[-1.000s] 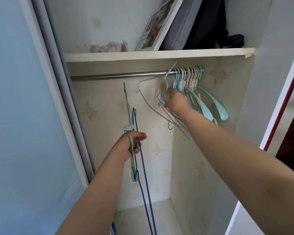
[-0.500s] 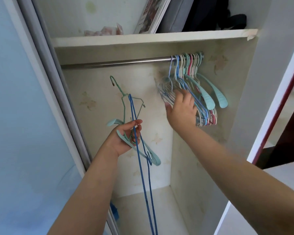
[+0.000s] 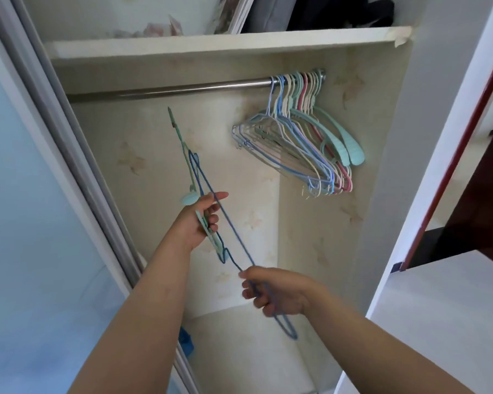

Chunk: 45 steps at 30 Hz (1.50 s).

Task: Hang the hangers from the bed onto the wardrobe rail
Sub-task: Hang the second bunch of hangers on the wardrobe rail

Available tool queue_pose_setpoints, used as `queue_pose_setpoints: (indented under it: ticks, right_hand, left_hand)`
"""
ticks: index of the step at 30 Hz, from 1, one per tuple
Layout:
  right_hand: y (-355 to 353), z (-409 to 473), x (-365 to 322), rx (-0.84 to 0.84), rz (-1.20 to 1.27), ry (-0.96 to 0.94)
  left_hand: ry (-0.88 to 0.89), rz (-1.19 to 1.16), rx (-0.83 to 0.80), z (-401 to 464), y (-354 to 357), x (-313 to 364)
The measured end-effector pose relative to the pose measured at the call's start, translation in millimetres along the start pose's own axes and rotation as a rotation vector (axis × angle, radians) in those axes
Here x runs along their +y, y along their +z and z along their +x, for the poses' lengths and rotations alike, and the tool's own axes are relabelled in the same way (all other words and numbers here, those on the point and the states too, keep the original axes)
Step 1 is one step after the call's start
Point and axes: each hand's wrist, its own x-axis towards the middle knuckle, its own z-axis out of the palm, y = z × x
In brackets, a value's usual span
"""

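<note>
Inside the open wardrobe, a steel rail (image 3: 165,91) runs under the shelf. Several pastel hangers (image 3: 296,143) hang bunched at the rail's right end. My left hand (image 3: 199,220) grips a green hanger (image 3: 182,149), its hook pointing up, together with the upper part of a dark blue wire hanger (image 3: 234,234). My right hand (image 3: 273,291) is lower, at the middle of the wardrobe, with its fingers curled round the lower part of that blue hanger. The blue hanger's end sticks out below the right hand.
A white shelf (image 3: 211,42) above the rail carries a book, a grey item and dark bags. A sliding door frame (image 3: 77,172) stands at the left, a white wardrobe side panel (image 3: 427,155) at the right. A small blue object (image 3: 186,344) lies by the door track.
My right hand left the bunch of hung hangers, dropped down and took hold of the blue wire hanger. The left hand turned its hangers more upright.
</note>
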Motion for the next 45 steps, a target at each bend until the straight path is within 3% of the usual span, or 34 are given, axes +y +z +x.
queue_pose_setpoints:
  ticks: [5, 7, 11, 14, 18, 21, 26, 31, 35, 40, 43, 45]
  right_hand:
    - [-51.3, -28.2, -4.5, -0.202, 0.102, 0.036]
    - [-66.4, -35.6, -3.0, -0.203, 0.093, 0.057]
    - [-65.0, -36.6, -6.4, 0.049, -0.048, 0.036]
    - [-48.9, -24.1, -11.0, 0.227, -0.122, -0.120]
    - [-29.7, -13.6, -29.9, 0.318, -0.071, -0.328]
    - [-18.0, -5.2, -42.8, 0.487, -0.169, -0.331]
    - [-1.2, -5.7, -67.9, 0.571, -0.337, -0.421]
    - [-4.0, -21.7, -114.4, 0.777, -0.311, -0.676]
    - [-7.7, -23.2, -164.1, 0.834, -0.270, -0.784]
    - [-18.2, -7.9, -215.5, 0.917, -0.476, -0.736]
    - [-22.9, -1.6, -224.8, 0.940, -0.537, -0.581]
    - [-33.1, -0.3, -223.9, 0.913, -0.515, -0.580]
  left_hand:
    - [0.062, 0.114, 0.131, 0.5, -13.7, -6.6]
    - [0.106, 0.169, 0.197, -2.6, -13.9, -6.1]
    - [0.076, 0.251, 0.323, 0.8, -12.3, -3.1]
    - [0.041, 0.272, 0.335, 6.8, -11.7, -4.2]
    - [0.016, 0.316, 0.363, 7.9, -9.6, -6.3]
    - [-0.033, 0.370, 0.436, 5.5, -11.3, -4.2]
    - [-0.041, 0.443, 0.545, -2.0, -26.5, -0.9]
    - [-0.025, 0.281, 0.504, -6.7, -34.6, 4.6]
    - [-0.042, 0.042, 0.373, -12.1, -27.6, 5.3]
    - [-0.083, -0.087, 0.148, -26.9, -11.4, 11.9]
    - [-0.119, -0.073, 0.053, -38.1, -6.9, 15.7]
    - [-0.127, -0.032, -0.021, -45.5, -5.5, 17.8]
